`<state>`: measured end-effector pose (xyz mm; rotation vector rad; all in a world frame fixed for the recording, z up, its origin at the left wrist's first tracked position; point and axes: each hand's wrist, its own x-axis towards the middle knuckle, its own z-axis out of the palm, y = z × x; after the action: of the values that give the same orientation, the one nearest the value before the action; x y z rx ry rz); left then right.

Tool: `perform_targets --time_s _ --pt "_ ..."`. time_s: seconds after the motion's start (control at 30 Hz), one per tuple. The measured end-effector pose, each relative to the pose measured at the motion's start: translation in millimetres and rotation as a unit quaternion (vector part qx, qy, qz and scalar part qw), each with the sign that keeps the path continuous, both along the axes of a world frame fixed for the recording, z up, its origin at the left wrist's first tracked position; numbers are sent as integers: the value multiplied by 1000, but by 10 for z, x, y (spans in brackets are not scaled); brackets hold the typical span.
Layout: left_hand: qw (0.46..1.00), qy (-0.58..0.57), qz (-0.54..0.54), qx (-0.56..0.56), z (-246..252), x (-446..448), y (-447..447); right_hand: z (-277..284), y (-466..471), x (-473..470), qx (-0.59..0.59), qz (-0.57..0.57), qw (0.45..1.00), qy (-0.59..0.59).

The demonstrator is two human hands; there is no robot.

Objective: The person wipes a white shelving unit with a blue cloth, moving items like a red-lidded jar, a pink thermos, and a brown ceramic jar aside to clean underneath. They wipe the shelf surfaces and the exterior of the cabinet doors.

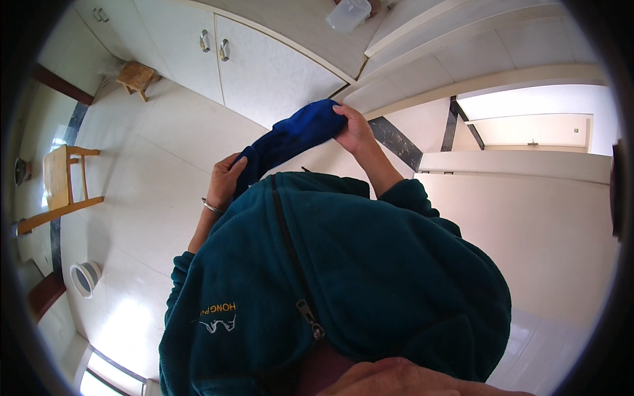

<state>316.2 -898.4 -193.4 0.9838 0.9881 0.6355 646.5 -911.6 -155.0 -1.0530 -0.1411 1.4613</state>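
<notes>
A dark blue piece of cloth (299,131) is stretched between my two hands, in front of my green zipped fleece jacket (376,257). My left hand (225,180), with a metal bangle at the wrist, pinches its lower end near my body, thumb on top. Higher up and further out, my right hand (354,128) grips the other end, with the thumb on the cloth and the fingers partly hidden behind it. Part of the cloth's lower end is hidden behind the jacket. What kind of garment or cloth it is, I cannot tell.
White cupboards (277,64) stand just beyond the cloth, under a counter holding a translucent plastic container (349,15). At the left are a small wooden stool (136,75), a wooden chair (58,178) and a white bin (85,278). A white wall (515,237) is at the right.
</notes>
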Motion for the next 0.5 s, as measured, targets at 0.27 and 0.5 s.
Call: perform_targets --time_s 0.27,0.5 --pt "999 -11 -3 30 -48 115 42 547 -106 77 32 -50 998 25" --pt "829 328 -95 443 445 503 257 927 -41 17 201 -27 974 -99"
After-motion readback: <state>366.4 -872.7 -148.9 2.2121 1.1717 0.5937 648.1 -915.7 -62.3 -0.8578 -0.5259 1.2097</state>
